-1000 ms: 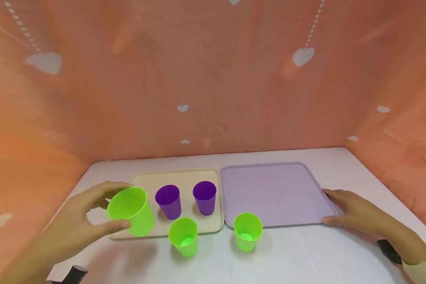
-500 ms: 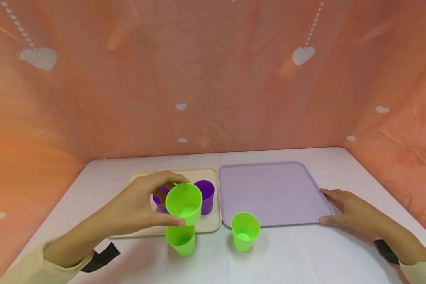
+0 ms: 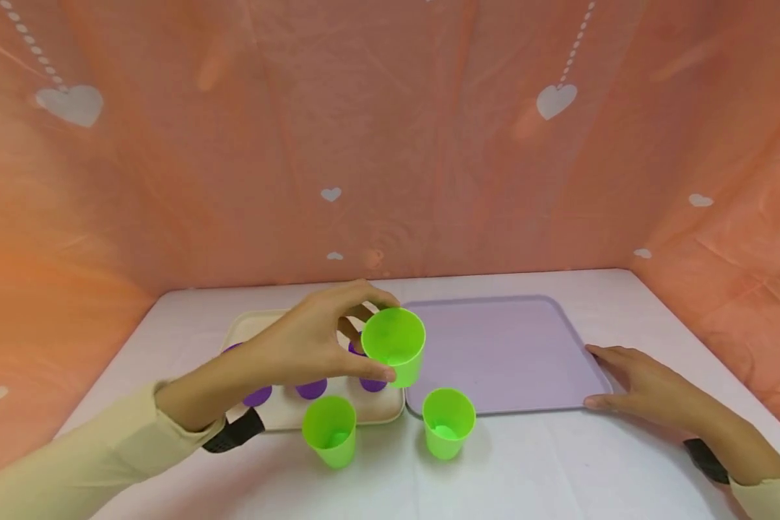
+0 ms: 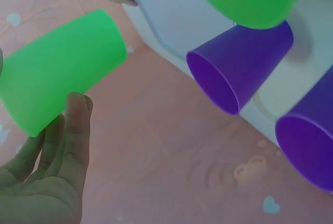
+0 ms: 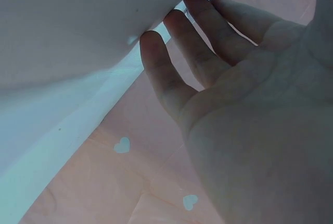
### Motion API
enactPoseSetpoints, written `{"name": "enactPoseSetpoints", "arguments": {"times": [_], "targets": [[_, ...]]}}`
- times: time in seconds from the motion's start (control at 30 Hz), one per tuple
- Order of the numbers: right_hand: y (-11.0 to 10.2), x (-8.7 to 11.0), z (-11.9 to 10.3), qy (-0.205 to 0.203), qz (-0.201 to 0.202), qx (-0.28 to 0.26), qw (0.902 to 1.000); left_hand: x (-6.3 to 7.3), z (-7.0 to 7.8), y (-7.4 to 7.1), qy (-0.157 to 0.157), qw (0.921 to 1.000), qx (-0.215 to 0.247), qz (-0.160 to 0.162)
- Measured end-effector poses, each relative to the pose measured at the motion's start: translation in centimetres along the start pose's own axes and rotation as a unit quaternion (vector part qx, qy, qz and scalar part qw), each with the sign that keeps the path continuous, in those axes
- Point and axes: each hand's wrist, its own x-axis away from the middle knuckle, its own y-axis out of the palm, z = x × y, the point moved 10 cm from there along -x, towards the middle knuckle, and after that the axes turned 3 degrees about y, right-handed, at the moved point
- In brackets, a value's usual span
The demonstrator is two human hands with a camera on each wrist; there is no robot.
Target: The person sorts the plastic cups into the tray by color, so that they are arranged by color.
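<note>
My left hand (image 3: pixel 325 336) grips a bright green cup (image 3: pixel 406 368) between thumb and fingers. The cup is raised where the cream tray (image 3: pixel 276 417) meets the lavender tray (image 3: pixel 494 354), its mouth tipped towards me. Behind the left hand and forearm, purple cups (image 3: pixel 311 389) stand on the cream tray, partly hidden. The left wrist view shows the held green cup (image 4: pixel 62 70) by the fingertips and a purple cup (image 4: pixel 244 67) to its right. My right hand (image 3: pixel 646 383) rests with thumb and fingertips at the lavender tray's right edge.
Two more green cups stand upright on the white tablecloth: one green cup (image 3: pixel 334 451) before the cream tray, another green cup (image 3: pixel 447 442) before the lavender tray. Orange cloth (image 3: pixel 429 180) with white hearts rises behind and at the sides.
My left hand has carried the green cup rightwards from the left of the cream tray, past the purple cups, to the lavender tray's left edge. The right hand has stayed in place.
</note>
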Motion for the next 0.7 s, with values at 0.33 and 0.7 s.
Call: {"name": "enactPoseSetpoints", "arguments": {"times": [0.33, 0.7], "targets": [[0.2, 0.1, 0.0, 0.005, -0.001, -0.004, 1.0, -3.2, -1.1, 2.9, 0.013, 0.9975, -0.036, -0.059], [0.1, 0.2, -0.3, -0.002, 0.007, -0.005, 1.0, -5.6, -4.3, 5.5, -0.017, 0.988, -0.101, -0.115]]}}
